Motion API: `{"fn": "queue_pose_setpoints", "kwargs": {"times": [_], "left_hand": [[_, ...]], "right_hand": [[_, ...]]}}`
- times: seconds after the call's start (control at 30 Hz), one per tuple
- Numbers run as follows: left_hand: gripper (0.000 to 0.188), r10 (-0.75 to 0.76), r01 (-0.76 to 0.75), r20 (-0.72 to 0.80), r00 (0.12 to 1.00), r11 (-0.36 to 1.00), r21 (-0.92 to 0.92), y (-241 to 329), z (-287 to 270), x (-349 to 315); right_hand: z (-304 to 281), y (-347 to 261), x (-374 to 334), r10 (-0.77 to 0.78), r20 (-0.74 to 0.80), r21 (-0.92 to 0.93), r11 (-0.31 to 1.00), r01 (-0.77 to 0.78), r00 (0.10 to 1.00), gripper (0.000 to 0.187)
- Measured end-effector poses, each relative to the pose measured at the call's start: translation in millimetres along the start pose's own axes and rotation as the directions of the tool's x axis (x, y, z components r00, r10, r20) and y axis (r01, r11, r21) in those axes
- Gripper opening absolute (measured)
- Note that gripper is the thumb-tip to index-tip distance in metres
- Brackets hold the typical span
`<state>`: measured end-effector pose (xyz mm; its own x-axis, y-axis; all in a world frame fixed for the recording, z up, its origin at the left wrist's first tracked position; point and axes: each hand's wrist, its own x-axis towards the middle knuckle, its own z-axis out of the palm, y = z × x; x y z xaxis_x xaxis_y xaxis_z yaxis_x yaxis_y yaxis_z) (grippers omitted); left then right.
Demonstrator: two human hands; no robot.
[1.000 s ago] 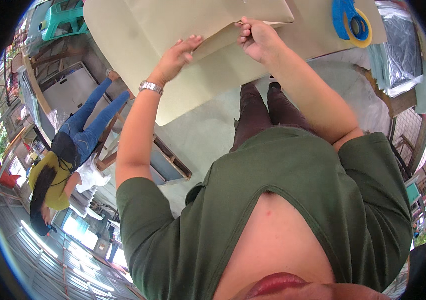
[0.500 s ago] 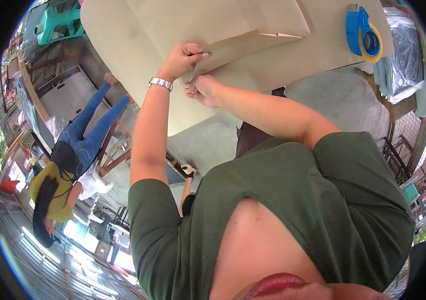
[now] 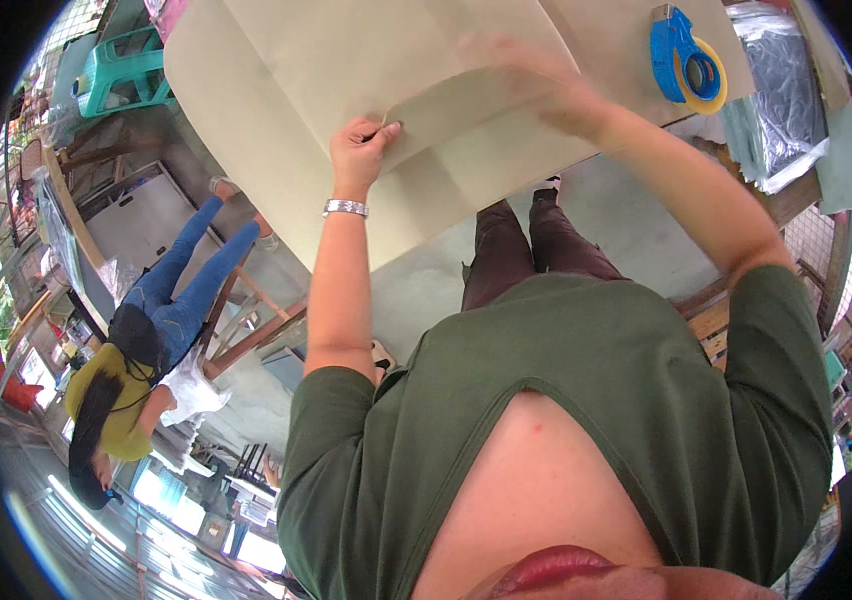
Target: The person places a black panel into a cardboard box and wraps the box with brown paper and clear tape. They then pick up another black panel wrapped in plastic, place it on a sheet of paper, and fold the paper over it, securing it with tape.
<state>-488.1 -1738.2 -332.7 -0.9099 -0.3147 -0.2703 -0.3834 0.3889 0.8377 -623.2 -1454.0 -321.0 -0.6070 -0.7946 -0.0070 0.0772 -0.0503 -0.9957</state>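
A large tan paper sheet [image 3: 251, 140] with crease lines lies before me. Along its near side runs a raised or folded flap [image 3: 446, 112]. My left hand [image 3: 357, 158], a silver watch on its wrist, is closed in a pinch on the flap's left corner, thumb along the edge. Over the flap's right part, my right hand [image 3: 561, 95] is smeared by motion; its fingers cannot be made out, nor whether it touches the paper. A blue tape dispenser [image 3: 672, 58] with a yellowish tape roll lies on the tan surface at the right.
Plastic-wrapped grey stacks [image 3: 786, 90] stand beyond the right edge. At the far left is a green plastic stool [image 3: 126, 75]. A person in a yellow-green top and jeans [image 3: 171, 275] is at the left, beside a wooden-framed bench. Grey floor [image 3: 636, 215] shows below the near edge.
My right hand has left the flap's left corner and swept away to the right. My left hand keeps its pinch there. The flap's right end now looks flatter.
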Motion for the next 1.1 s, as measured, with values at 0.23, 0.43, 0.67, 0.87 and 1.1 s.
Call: {"fn": "queue_pose_setpoints", "kwargs": {"times": [0.23,0.43,0.67,0.87,1.1], "left_hand": [[0.049,0.009,0.222,-0.605,0.796,0.926,0.307,6,49,-24],[0.092,-0.258,0.467,-0.636,0.727,0.865,0.183,-44,28,-46],[0.072,-0.334,0.385,-0.681,0.651,0.919,-0.083,-38,31,-44],[0.087,-0.456,0.512,-0.629,0.629,0.852,-0.105,-23,37,-33],[0.093,-0.527,0.558,-0.640,0.559,0.810,-0.178,-20,36,-40]], "right_hand": [[37,40,72,-0.112,0.753,-0.598,0.295,0.745,0.649,0.045],[68,45,76,-0.168,0.378,-0.864,0.289,0.413,0.910,0.039],[-44,27,13,0.015,-0.421,-0.899,0.129,-0.419,0.907,0.030],[-178,8,-84,-0.158,-0.585,-0.797,-0.069,-0.600,0.796,0.056],[-81,-95,37,-0.125,-0.019,-0.905,0.424,0.037,0.992,0.048]]}}
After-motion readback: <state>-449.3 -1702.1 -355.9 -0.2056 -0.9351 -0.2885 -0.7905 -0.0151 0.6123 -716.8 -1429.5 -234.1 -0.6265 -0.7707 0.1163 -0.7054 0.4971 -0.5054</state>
